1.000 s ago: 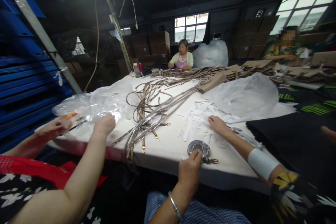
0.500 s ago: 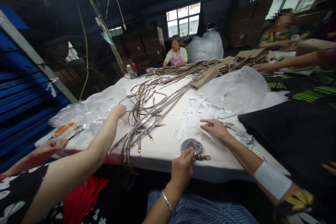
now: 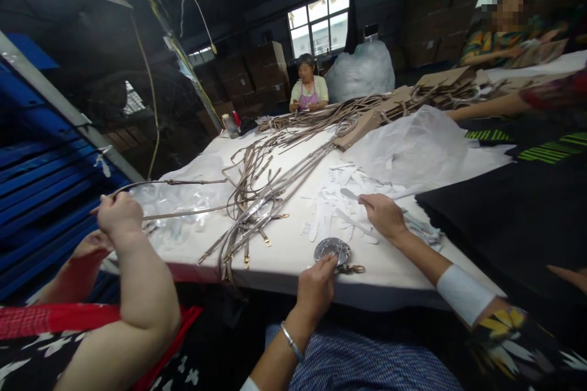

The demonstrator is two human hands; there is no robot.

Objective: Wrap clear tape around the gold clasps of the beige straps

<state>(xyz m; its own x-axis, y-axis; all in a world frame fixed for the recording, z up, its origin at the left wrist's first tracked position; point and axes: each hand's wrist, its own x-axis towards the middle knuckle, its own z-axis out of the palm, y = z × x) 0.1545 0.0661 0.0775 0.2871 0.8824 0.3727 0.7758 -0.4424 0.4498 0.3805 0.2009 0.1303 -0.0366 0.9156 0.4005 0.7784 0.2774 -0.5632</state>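
Note:
My left hand [image 3: 316, 286], with a silver bangle at the wrist, pinches a coiled strap [image 3: 331, 249] at the table's front edge. The coil looks wrapped in clear film, and its metal clasp [image 3: 355, 269] sticks out to the right. My right hand [image 3: 385, 215] is closed on a pale strip with a rounded end [image 3: 350, 194], held over a spread of white paper strips [image 3: 339, 183]. Whether that strip is paper cannot be made out. Left of the coil lies a tangle of brown straps [image 3: 250, 195] with gold-coloured clasps.
A co-worker's hands [image 3: 120, 217] on the left pull a strap from the tangle. Clear plastic bags [image 3: 178, 195] lie behind. A white bag [image 3: 422, 140], tan bag pieces [image 3: 360, 129] and black cloth [image 3: 495, 214] are on the white table [image 3: 284, 256]. Other people sit across.
My right hand has gone from stretched fingers over the paper strips to holding a pale strip. My left hand keeps the coil. The co-worker's hand has drawn a strap leftward.

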